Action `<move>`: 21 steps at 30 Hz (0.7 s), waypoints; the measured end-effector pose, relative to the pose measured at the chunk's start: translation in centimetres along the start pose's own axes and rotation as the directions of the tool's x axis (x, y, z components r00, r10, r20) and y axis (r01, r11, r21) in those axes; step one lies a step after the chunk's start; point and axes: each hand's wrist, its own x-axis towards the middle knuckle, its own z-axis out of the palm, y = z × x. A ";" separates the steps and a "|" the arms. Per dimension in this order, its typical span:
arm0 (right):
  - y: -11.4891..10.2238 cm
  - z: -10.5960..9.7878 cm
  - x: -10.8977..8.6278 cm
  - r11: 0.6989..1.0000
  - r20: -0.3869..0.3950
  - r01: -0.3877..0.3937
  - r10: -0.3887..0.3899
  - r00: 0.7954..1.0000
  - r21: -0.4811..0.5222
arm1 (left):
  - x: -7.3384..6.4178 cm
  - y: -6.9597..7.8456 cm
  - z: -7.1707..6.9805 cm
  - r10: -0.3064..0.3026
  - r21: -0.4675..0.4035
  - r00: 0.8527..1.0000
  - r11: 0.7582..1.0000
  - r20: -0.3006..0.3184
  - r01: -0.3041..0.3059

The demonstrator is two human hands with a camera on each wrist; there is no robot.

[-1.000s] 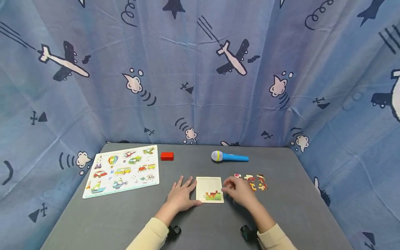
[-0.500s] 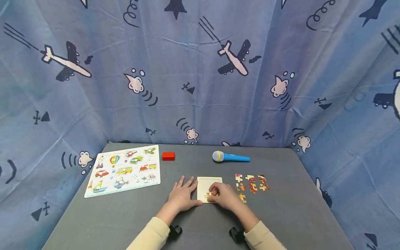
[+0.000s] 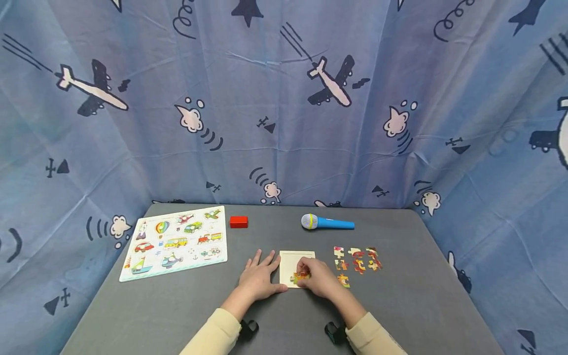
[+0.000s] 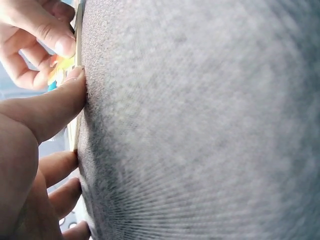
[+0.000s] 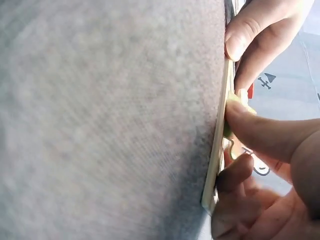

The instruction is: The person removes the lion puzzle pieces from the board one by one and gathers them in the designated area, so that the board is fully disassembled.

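Note:
A small square wooden puzzle tray [image 3: 290, 261] lies on the grey table, with joined picture pieces along its lower part, mostly covered by my right hand. My left hand [image 3: 257, 279] rests spread at the tray's left side, thumb on the near corner and fingers along the edge. Over the tray's lower right, my right hand [image 3: 320, 279] pinches a puzzle piece between thumb and fingers. Yellow and orange of that puzzle piece [image 4: 61, 65] show in the left wrist view. The right wrist view shows the right thumb pressing close to the tray's rim [image 5: 216, 160].
Several loose puzzle pieces [image 3: 358, 265] lie right of the tray. Behind are a blue toy microphone [image 3: 333, 224] and a red block [image 3: 238, 222]. A vehicle picture board [image 3: 182, 254] lies at the left. A patterned blue curtain [image 3: 275, 123] hangs behind the table.
My right hand has moved left from beside the tray to over its lower part, uncovering the loose pieces. In the last half second it has barely shifted. My left hand has stayed in place.

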 end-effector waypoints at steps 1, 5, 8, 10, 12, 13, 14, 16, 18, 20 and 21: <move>0.0 -0.1 0.0 1.000 0.000 0.003 -0.003 1.000 0.011 | 0.0 0.0 0.0 0.002 0.000 1.000 1.000 -0.002 -0.002; 0.0 -0.7 -0.1 0.995 -0.003 0.003 -0.002 1.000 0.100 | 0.0 0.0 0.0 0.001 0.002 1.000 1.000 -0.002 -0.001; 0.1 -1.5 -0.1 0.986 -0.023 -0.007 0.011 1.000 0.165 | 0.0 0.0 0.0 -0.001 0.001 1.000 1.000 0.003 0.001; 0.2 -2.3 -0.2 0.981 -0.034 -0.022 0.029 0.999 0.191 | 0.0 0.0 0.0 -0.005 0.000 1.000 1.000 0.007 0.005; 0.4 -3.1 -0.4 0.980 -0.042 -0.029 0.038 0.998 0.199 | 0.1 0.0 0.1 -0.007 -0.002 1.000 1.000 0.009 0.007; 0.5 -3.5 -0.5 0.980 -0.048 -0.028 0.038 0.998 0.197 | 0.1 0.0 0.1 -0.008 -0.002 1.000 1.000 0.009 0.008; 0.7 -3.9 -0.6 0.982 -0.055 -0.025 0.036 0.998 0.186 | 0.1 0.0 0.1 -0.008 -0.003 1.000 1.000 0.008 0.008; 1.0 -4.7 -0.9 0.985 -0.075 -0.011 0.025 0.997 0.171 | 0.1 -0.1 0.1 -0.007 -0.003 1.000 1.000 0.006 0.007; 1.3 -5.5 -1.4 0.988 -0.096 -0.003 0.019 0.995 0.156 | 0.1 -0.1 0.1 -0.005 -0.003 1.000 1.000 0.005 0.005; 1.9 -6.3 -2.0 0.986 -0.118 -0.017 0.037 0.992 0.166 | 0.1 0.0 0.0 0.001 -0.004 1.000 1.000 0.008 -0.001; 2.2 -6.7 -2.3 0.983 -0.126 -0.030 0.054 0.991 0.183 | 0.1 0.0 -0.1 0.006 -0.004 1.000 1.000 0.006 -0.006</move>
